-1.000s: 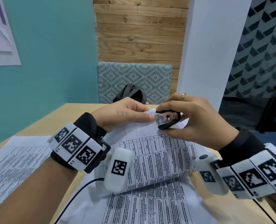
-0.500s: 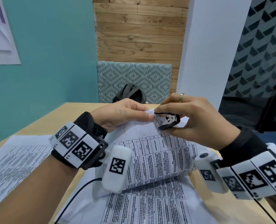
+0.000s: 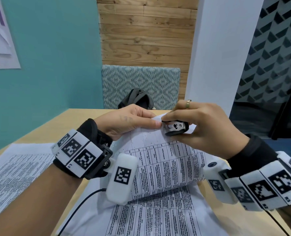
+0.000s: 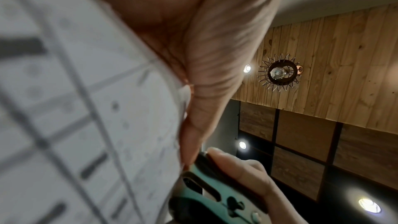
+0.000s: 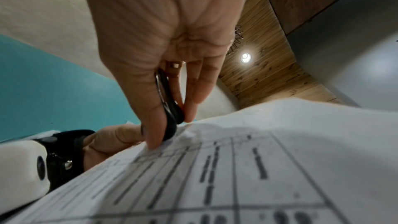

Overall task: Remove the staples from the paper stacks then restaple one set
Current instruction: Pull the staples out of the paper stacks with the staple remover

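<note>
Between our 2 hands, the staple remover (image 3: 175, 128) now sits squeezed nearly flat on the corner of the lifted paper stack (image 3: 166, 164), where half a second ago it gaped wider. Our right hand (image 3: 202, 128) pinches it between thumb and fingers; our left hand (image 3: 124, 123) pinches the same corner just beside it. We count 1 staple remover and 3 printed paper sets: 1 held, 1 beneath our wrists (image 3: 158, 217), 1 left of our left hand (image 3: 13, 171).

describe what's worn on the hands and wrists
Each wrist has a black cuff under a band of white blocks printed with black square markers, plus a white camera pod. A thin black cable trails from the left. The right hand wears a gold ring.
</note>
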`<state>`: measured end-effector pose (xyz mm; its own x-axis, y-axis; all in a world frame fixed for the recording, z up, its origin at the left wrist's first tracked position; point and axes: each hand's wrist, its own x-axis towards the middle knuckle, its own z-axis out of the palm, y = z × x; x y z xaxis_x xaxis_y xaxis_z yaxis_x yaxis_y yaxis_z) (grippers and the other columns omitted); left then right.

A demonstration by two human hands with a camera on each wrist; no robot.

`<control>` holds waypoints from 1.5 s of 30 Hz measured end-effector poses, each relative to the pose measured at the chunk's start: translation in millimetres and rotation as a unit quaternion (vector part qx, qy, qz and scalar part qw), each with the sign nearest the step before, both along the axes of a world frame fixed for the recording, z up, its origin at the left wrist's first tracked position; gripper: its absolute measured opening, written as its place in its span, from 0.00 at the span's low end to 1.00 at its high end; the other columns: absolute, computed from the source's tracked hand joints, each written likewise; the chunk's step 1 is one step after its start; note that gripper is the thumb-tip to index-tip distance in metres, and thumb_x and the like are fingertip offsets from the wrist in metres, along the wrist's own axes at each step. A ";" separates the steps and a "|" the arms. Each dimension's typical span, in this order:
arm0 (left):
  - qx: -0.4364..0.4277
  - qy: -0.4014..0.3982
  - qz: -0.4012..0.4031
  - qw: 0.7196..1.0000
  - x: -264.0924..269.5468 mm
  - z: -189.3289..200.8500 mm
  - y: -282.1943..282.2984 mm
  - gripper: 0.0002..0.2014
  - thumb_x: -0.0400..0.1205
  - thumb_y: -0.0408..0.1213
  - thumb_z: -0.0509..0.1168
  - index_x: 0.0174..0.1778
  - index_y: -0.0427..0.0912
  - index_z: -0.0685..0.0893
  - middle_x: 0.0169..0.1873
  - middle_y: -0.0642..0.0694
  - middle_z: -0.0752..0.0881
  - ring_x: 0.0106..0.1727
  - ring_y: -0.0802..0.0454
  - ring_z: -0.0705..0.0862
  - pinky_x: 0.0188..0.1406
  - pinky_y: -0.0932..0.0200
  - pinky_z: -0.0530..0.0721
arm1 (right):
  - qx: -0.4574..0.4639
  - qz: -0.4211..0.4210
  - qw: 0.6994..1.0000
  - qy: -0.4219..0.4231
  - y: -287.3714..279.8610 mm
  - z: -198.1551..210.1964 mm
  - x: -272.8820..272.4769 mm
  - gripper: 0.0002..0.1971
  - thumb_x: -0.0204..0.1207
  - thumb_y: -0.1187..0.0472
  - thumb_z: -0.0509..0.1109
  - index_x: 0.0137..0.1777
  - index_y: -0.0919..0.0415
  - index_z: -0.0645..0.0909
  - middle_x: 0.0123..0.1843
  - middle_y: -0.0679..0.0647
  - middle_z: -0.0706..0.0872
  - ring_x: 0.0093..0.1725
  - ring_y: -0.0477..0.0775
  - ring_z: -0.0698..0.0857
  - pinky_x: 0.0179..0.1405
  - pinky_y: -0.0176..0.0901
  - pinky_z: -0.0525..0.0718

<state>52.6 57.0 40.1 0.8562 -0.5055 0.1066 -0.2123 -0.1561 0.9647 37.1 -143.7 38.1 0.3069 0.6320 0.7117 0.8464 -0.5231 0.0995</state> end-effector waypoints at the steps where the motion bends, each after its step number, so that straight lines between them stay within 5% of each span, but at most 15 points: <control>1: 0.000 -0.001 0.000 1.000 0.3 -0.1 0.1 0.13 0.76 0.27 0.65 0.54 0.24 0.83 0.49 0.35 0.86 0.48 0.52 0.83 0.53 0.67 0.82 | 0.002 -0.001 1.000 -0.002 0.2 -0.2 0.1 0.16 0.64 0.49 0.71 0.49 0.54 0.88 0.39 0.51 0.86 0.33 0.60 0.85 0.25 0.54 0.83; 10: -0.015 0.023 -0.022 0.999 0.1 0.6 1.7 0.14 0.75 0.28 0.65 0.53 0.25 0.83 0.39 0.45 0.90 0.40 0.59 0.87 0.43 0.70 0.84 | 0.028 -0.018 0.999 -0.024 3.5 -5.2 1.1 0.07 0.64 0.55 0.76 0.41 0.54 0.88 0.34 0.48 0.84 0.28 0.57 0.82 0.22 0.48 0.80; 17: -0.003 -0.014 -0.051 0.999 0.6 -3.1 2.1 0.15 0.75 0.27 0.68 0.57 0.27 0.84 0.66 0.42 0.82 0.59 0.50 0.84 0.57 0.63 0.83 | 0.082 0.037 0.994 0.065 3.6 -4.4 2.9 0.12 0.60 0.55 0.79 0.43 0.57 0.89 0.34 0.47 0.83 0.31 0.51 0.81 0.29 0.51 0.81; 27: -0.053 -0.031 -0.045 0.997 0.6 -3.7 0.9 0.09 0.71 0.30 0.68 0.46 0.34 0.87 0.37 0.45 0.90 0.39 0.55 0.87 0.41 0.67 0.83 | 0.175 0.112 0.958 0.196 -0.7 -1.4 4.7 0.16 0.54 0.54 0.81 0.44 0.54 0.89 0.36 0.54 0.86 0.38 0.51 0.86 0.39 0.50 0.84; 31: -0.076 -0.020 -0.067 0.995 2.0 -5.8 1.0 0.10 0.75 0.28 0.67 0.51 0.28 0.84 0.40 0.42 0.90 0.42 0.50 0.88 0.46 0.61 0.85 | 0.215 0.152 0.927 0.266 -2.8 0.5 3.8 0.16 0.52 0.57 0.81 0.42 0.57 0.89 0.40 0.59 0.87 0.40 0.54 0.87 0.42 0.45 0.85; 37: -0.080 -0.025 -0.069 0.994 0.6 -5.8 -1.7 0.10 0.75 0.28 0.66 0.51 0.30 0.85 0.43 0.42 0.90 0.46 0.50 0.87 0.52 0.60 0.85 | 0.256 0.187 0.877 0.361 -4.5 0.6 3.1 0.20 0.49 0.73 0.84 0.44 0.65 0.86 0.37 0.54 0.89 0.37 0.51 0.89 0.38 0.42 0.88; 41: -0.056 -0.025 -0.043 0.997 -0.9 -5.3 -2.3 0.10 0.75 0.29 0.68 0.51 0.32 0.86 0.41 0.43 0.90 0.42 0.52 0.88 0.45 0.62 0.85 | 0.235 0.127 0.917 0.296 -3.5 2.1 2.0 0.19 0.50 0.67 0.84 0.43 0.59 0.87 0.39 0.59 0.88 0.39 0.47 0.87 0.42 0.37 0.86; 45: 0.009 -0.031 0.031 0.999 1.2 -1.3 -0.5 0.12 0.74 0.31 0.68 0.50 0.26 0.84 0.39 0.37 0.86 0.35 0.50 0.83 0.37 0.64 0.83 | 0.200 0.063 0.952 0.224 -9.7 10.7 -1.1 0.17 0.53 0.61 0.84 0.44 0.58 0.87 0.41 0.54 0.88 0.42 0.50 0.88 0.45 0.39 0.86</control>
<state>53.8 56.5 38.8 0.8777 -0.4548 0.1507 -0.2604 -0.1887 0.9469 36.0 -153.4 48.8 0.5757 0.3899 0.7187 0.8157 -0.3349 -0.4717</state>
